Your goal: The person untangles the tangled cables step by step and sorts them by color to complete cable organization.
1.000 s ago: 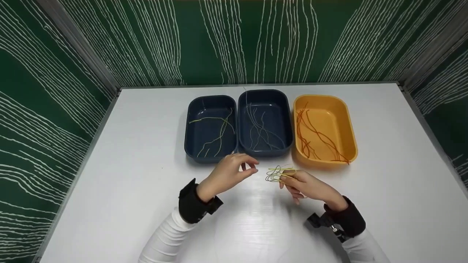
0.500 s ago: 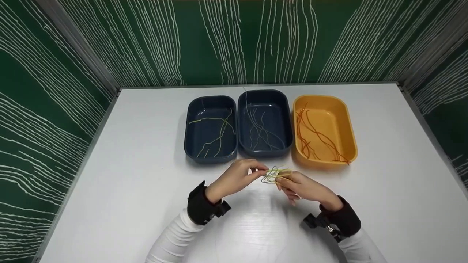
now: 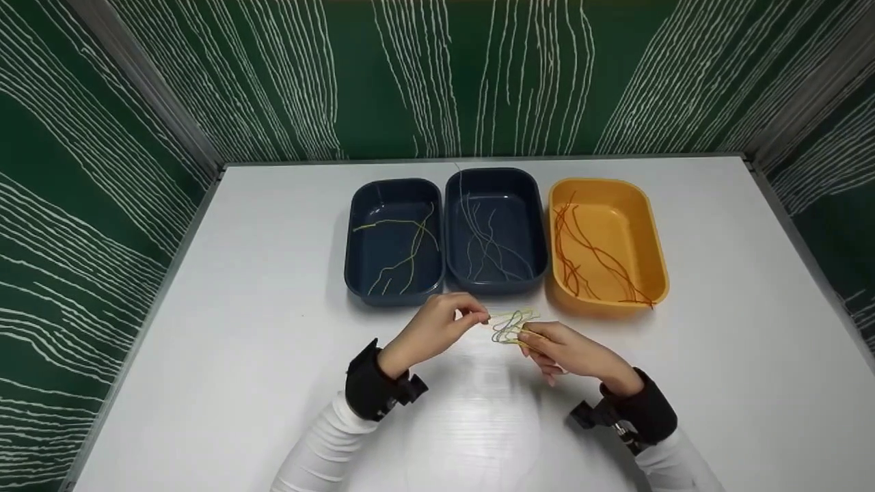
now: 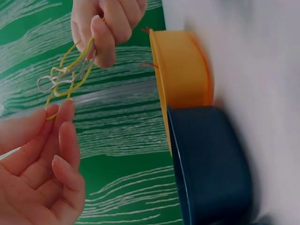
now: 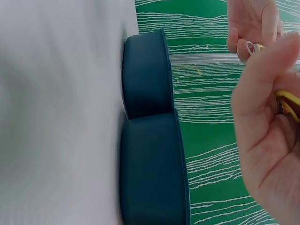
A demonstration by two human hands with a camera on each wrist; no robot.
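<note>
A loose bunch of thin yellow and grey strings (image 3: 509,328) sticks out of my right hand (image 3: 571,350), whose thumb and fingers grip it over the table in front of the bins. My left hand (image 3: 431,331) faces it from the left, thumb and forefinger pinching the end of a yellow string (image 4: 48,115). That string runs back to the bunch, so it spans the gap between both hands. In the left wrist view the bunch (image 4: 70,75) shows as tangled loops below the right hand's thumb. From the right wrist view, a bit of yellow string (image 5: 288,99) shows inside the right palm.
Behind the hands stand three bins in a row. The left dark blue bin (image 3: 369,266) holds yellow strings, the middle dark blue bin (image 3: 516,198) grey ones, the yellow bin (image 3: 632,239) red ones. One grey string (image 3: 459,174) pokes over the middle bin's back rim.
My left hand has moved right to the bunch, pinched a yellow string and drawn slightly back left, stretching it out. The right hand keeps its grip, shifted only a little left.
</note>
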